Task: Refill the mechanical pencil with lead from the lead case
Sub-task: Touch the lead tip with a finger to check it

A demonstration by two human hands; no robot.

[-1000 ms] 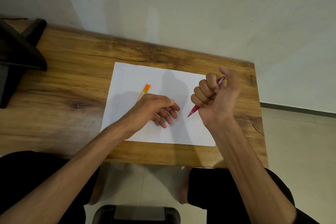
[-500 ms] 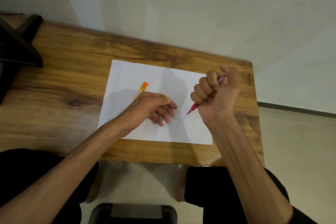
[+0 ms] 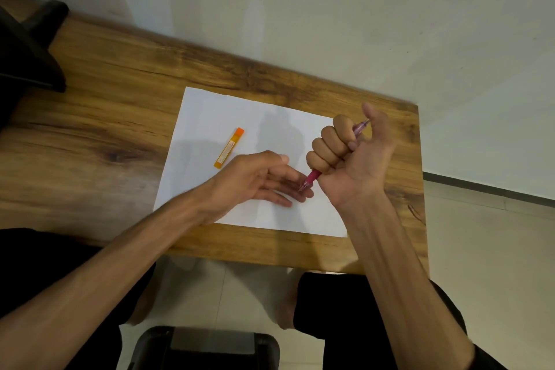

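The pink mechanical pencil (image 3: 333, 158) sits right of centre in the frame, wrapped in the fist of the right hand (image 3: 348, 156), its long axis running from the clicker end at upper right, beside the raised thumb, down to the tip at lower left. That tip points at, and appears to touch, the outstretched fingers of the left hand (image 3: 258, 179), which lies palm-down with fingers relaxed and straight over the white paper sheet (image 3: 210, 111), holding nothing. The orange lead case (image 3: 229, 148) lies on the paper just up-left of the left hand, its long axis slanting from an orange cap at upper right to lower left; the left hand is plainly the nearer one to it, the right well apart. Half a second ago the left hand's fingers were curled short of the pencil tip and covered the case's lower end; now they have stretched toward the tip and the whole case shows. The wooden bench (image 3: 105, 99) carries the sheet.
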